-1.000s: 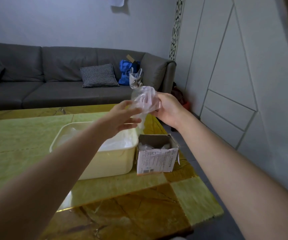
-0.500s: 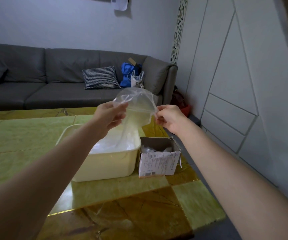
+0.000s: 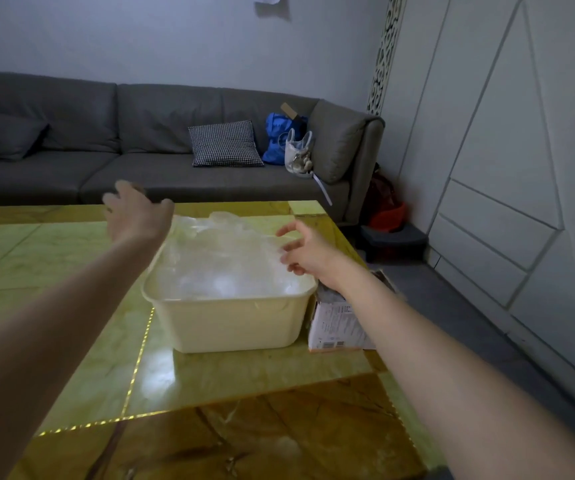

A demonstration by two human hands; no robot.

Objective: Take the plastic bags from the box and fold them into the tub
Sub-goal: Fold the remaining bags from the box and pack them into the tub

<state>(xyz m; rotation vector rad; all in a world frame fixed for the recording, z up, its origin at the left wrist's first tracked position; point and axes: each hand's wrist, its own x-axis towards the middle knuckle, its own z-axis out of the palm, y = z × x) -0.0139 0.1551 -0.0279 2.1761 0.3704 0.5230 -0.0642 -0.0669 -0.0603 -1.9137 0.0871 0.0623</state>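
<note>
A clear plastic bag (image 3: pixel 225 249) lies spread out flat over the top of the cream tub (image 3: pixel 234 323), hiding the inside. My left hand (image 3: pixel 135 216) is blurred at the bag's far left corner, fingers stretched out, thumb next to the film. At the bag's right edge is my right hand (image 3: pixel 308 252), its fingers loosely spread and its fingertips touching the film. The small cardboard box (image 3: pixel 336 323) stands against the tub's right side, partly hidden under my right forearm, with more crumpled bags inside.
Tub and box sit on a glossy green and brown stone table (image 3: pixel 71 306) whose right edge (image 3: pixel 397 410) drops to the floor. A grey sofa (image 3: pixel 140 150) with a checked cushion and bags is behind. White panelled wall stands on the right.
The bag was held up and pulled open between both hands; now it has come down flat over the tub, and both hands have dropped and moved apart to its two sides.
</note>
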